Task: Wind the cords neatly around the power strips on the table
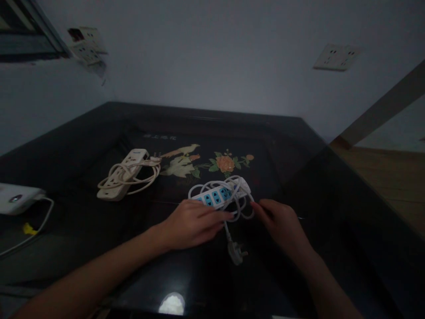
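In front of me on the dark table lies a white power strip (216, 196) with blue sockets, its white cord (236, 206) looped loosely over it. My left hand (197, 223) covers the strip's near left end, fingers closed over strip and cord. Pinched between the thumb and fingers of my right hand (278, 217) is a loop of the cord at the strip's right end. The cord's plug (235, 253) hangs out below the loops and rests on the table, prongs pointing right.
A second, cream power strip (116, 182) with its cord wound round it lies to the left. At the far left are a white device (18, 198) with a cable and a yellow scrap (29, 229). The dark table (282, 128) has a bird-and-flower picture; wall sockets (337, 56) are behind.
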A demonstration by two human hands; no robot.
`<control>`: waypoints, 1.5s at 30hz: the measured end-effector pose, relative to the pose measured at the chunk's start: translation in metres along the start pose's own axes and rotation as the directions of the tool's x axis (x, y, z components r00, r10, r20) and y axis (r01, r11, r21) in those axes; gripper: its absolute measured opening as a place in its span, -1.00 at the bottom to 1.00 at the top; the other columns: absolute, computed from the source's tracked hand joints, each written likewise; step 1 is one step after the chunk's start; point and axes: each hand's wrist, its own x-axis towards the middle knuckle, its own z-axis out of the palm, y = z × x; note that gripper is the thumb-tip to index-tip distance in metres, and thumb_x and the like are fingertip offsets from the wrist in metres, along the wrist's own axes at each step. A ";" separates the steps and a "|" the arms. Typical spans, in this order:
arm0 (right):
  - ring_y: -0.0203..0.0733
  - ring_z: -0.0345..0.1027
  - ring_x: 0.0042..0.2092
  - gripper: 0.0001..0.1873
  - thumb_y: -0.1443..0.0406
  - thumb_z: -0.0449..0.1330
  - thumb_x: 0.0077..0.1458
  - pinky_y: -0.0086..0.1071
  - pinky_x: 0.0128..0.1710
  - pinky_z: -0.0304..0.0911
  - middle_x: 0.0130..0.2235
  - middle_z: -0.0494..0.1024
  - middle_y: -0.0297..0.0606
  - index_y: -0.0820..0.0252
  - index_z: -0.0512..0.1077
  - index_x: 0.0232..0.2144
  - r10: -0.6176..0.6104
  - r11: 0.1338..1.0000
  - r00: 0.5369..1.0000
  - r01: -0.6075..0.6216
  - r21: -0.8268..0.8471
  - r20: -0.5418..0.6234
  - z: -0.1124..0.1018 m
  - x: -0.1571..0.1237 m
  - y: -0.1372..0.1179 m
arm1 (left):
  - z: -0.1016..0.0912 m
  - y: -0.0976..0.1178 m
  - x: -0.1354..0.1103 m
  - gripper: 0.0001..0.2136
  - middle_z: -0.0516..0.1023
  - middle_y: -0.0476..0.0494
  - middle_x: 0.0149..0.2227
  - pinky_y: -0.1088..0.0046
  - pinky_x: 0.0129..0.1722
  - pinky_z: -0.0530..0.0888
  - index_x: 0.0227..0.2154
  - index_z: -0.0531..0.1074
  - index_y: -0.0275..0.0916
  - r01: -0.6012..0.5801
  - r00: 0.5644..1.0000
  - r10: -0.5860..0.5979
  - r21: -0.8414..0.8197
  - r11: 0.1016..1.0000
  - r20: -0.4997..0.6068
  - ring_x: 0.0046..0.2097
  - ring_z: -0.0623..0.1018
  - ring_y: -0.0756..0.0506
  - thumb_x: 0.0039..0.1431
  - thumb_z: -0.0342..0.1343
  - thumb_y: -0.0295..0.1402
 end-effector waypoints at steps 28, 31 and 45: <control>-0.28 0.33 -0.40 -0.83 0.23 0.29 -0.04 -0.46 -0.45 0.09 -0.43 0.48 -0.36 0.18 0.46 -0.37 -0.059 0.987 0.738 -0.059 0.151 0.672 -0.025 -0.012 0.014 | -0.013 -0.063 -0.004 -0.58 0.56 -0.10 -0.38 0.52 -0.34 0.33 -0.36 0.49 -0.30 0.666 0.682 -0.265 -0.431 0.609 0.681 -0.35 0.48 -0.03 0.25 -0.10 -0.06; -0.28 0.32 -0.40 -0.81 0.22 0.31 -0.06 -0.46 -0.46 0.08 -0.43 0.47 -0.36 0.17 0.47 -0.37 -0.052 0.988 0.733 -0.062 0.144 0.679 -0.024 -0.011 0.012 | -0.004 -0.068 -0.004 -0.62 0.53 -0.08 -0.42 0.52 -0.36 0.33 -0.36 0.45 -0.30 0.661 0.728 -0.413 -0.401 0.635 0.547 -0.37 0.48 -0.03 0.23 -0.07 -0.06; -0.21 0.35 -0.34 -0.79 0.31 0.24 -0.07 -0.43 -0.41 0.11 -0.36 0.50 -0.28 0.20 0.43 -0.30 -0.080 0.996 0.769 0.038 0.079 0.635 -0.021 -0.009 -0.001 | -0.005 -0.078 -0.005 -0.80 0.51 -0.07 -0.25 0.44 -0.15 0.36 -0.27 0.36 -0.27 0.636 0.767 -0.253 -0.649 0.418 0.589 -0.17 0.48 -0.06 0.01 0.12 -0.36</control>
